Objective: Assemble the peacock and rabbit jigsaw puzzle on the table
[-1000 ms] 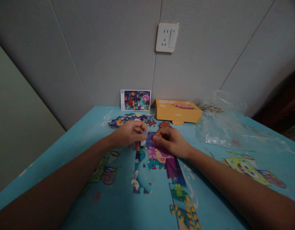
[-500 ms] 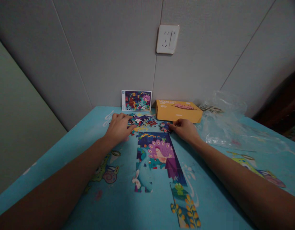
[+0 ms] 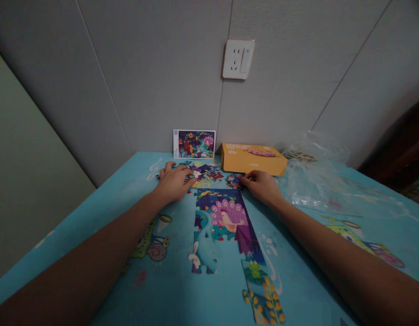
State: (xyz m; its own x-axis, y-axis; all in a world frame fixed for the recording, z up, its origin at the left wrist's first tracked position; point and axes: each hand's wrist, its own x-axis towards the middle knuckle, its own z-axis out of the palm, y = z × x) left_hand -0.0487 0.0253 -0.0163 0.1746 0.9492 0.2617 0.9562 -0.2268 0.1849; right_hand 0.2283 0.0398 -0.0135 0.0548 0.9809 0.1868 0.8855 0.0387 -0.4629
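Near the far edge of the tabletop (image 3: 226, 285), the left hand (image 3: 174, 182) lies spread over the puzzle pile (image 3: 206, 171); the right hand (image 3: 262, 184) meets the small stack (image 3: 233, 180) from its right, pinch unclear.

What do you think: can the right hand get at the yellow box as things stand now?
Probably yes: the right hand is just in front of the yellow box, with nothing visible blocking the way; the clear plastic lies to the right.

The puzzle pieces (image 3: 228, 215) look like matt printed cardboard, as does the box (image 3: 252, 159); the bag (image 3: 318, 183) is crinkled, glossy clear plastic, the wall socket (image 3: 238, 59) smooth plastic, the wall (image 3: 161, 68) matt
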